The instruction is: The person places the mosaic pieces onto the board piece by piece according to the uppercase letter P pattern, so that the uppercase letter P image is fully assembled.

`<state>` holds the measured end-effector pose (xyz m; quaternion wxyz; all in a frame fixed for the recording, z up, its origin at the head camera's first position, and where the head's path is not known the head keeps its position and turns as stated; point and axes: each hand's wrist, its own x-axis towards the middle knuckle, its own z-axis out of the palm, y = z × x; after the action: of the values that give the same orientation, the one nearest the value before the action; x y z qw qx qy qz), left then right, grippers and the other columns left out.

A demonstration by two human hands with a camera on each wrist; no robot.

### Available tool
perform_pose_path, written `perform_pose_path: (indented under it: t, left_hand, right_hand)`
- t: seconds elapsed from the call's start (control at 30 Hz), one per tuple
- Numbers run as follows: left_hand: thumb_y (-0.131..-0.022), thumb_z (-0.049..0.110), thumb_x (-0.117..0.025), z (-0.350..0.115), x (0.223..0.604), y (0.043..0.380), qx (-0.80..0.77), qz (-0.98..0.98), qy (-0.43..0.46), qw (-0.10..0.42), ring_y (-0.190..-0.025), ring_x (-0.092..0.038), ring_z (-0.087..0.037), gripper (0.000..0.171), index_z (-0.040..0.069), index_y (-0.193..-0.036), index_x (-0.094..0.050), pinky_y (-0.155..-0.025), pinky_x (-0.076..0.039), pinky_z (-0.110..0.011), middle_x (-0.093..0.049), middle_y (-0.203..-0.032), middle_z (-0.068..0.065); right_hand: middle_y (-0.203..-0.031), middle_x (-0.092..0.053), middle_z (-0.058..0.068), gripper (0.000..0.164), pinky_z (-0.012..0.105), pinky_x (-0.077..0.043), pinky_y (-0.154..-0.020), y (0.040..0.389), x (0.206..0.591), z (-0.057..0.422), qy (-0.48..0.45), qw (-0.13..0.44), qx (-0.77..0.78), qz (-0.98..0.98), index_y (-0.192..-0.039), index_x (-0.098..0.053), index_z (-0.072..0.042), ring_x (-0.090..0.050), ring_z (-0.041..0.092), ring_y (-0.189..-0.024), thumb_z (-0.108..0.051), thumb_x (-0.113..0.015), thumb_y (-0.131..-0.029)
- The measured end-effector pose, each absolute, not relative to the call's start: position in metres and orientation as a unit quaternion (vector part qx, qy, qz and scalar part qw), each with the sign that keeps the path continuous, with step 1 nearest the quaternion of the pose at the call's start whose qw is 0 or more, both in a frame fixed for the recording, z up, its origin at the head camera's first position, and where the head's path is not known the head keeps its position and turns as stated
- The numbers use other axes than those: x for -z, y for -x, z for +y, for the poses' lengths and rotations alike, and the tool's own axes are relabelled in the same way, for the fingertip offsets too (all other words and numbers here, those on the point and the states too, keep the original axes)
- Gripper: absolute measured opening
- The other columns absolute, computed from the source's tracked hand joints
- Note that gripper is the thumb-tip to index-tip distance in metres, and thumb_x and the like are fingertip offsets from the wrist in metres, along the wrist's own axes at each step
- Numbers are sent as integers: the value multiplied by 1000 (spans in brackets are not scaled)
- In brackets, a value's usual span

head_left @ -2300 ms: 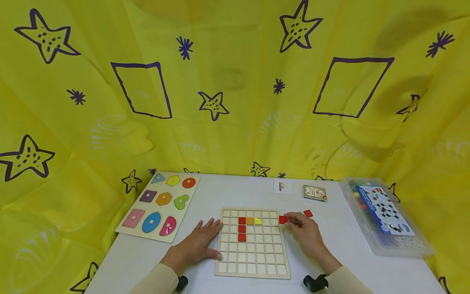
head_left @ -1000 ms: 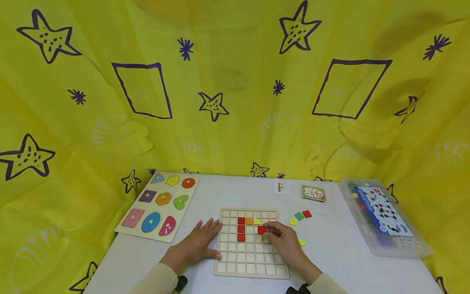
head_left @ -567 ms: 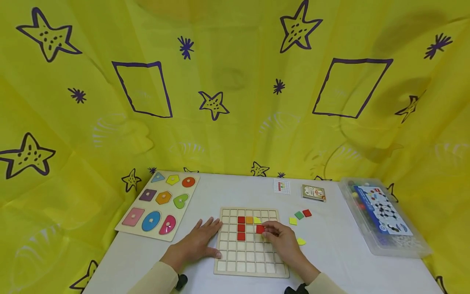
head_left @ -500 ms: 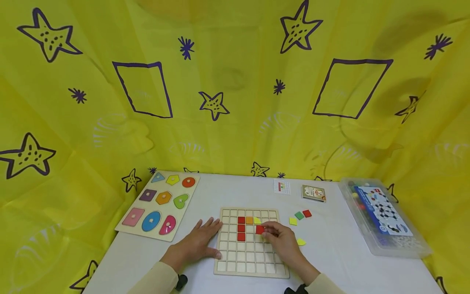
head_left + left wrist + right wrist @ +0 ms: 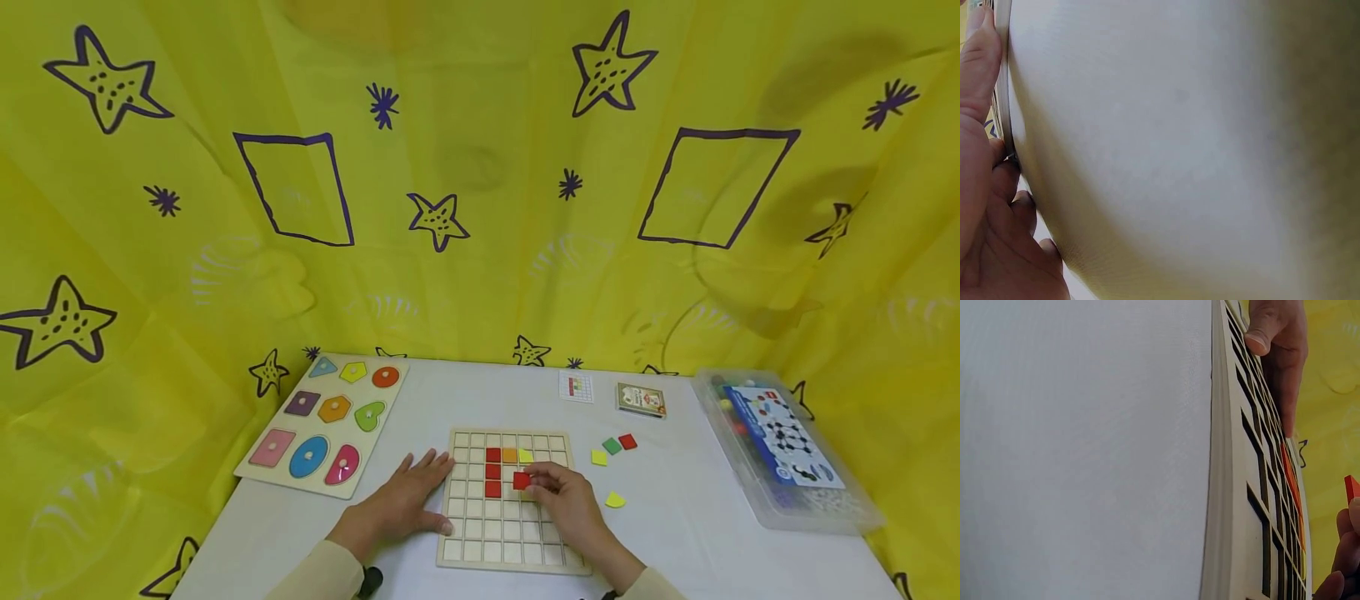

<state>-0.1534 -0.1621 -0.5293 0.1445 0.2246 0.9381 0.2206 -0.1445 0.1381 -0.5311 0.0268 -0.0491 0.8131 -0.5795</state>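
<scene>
My right hand (image 5: 566, 504) pinches a red square tile (image 5: 521, 481) between thumb and fingers, over the wooden grid board (image 5: 472, 551). In the right wrist view the red tile (image 5: 1351, 489) shows raised above the board's face. On the board sit a column of red tiles (image 5: 492, 472), an orange tile (image 5: 510, 455) beside the top one, and a yellow piece (image 5: 526, 456) right of that. My left hand (image 5: 401, 504) rests with spread fingers along the board's left edge, thumb on the rim; the left wrist view shows its fingers (image 5: 1007, 181) by the edge.
Loose at the right lie a yellow tile (image 5: 598, 457), a green tile (image 5: 612, 446), a red tile (image 5: 627, 442) and a yellow rounded piece (image 5: 615, 500). Behind are a pattern card (image 5: 576, 387) and card box (image 5: 641, 400). A shape puzzle (image 5: 337, 433) lies left, a plastic case (image 5: 787, 450) right.
My right hand has carried the red tile from beyond the board's right edge to over the grid, then a little further left. Loose pieces at the right are uncovered. The left hand stays put.
</scene>
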Motion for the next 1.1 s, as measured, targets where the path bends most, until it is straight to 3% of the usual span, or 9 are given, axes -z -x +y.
perform_pose_path:
  t: [0.3,0.47,1.1]
  left_hand:
    - [-83,58,-81,-162,530,154,-216,939,-220,150,-163,-22,-33,105,10,-165,-36,-133,-11,-60,-34,-172,-6]
    - [-83,59,-81,-162,532,154,-217,939,-221,152,-163,-22,-33,106,11,-165,-36,-133,-11,-60,-34,-173,-6]
    - [-82,59,-81,-161,529,154,-230,936,-217,154,-163,-21,-34,106,11,-165,-36,-133,-10,-61,-34,-173,-7]
  right_hand:
    - [-98,-76,8,20,17,-57,-73,139,536,127,83,46,585,806,-111,-77,-6,-66,8,-86,-2,-78,-92]
    - [-94,-74,3,19,18,-57,-72,136,540,119,98,61,564,817,-110,-77,-8,-64,9,-85,-4,-79,-91]
    - [-88,-68,-7,18,20,-50,-71,128,542,106,138,24,464,875,-103,-79,-12,-54,5,-82,-6,-84,-87]
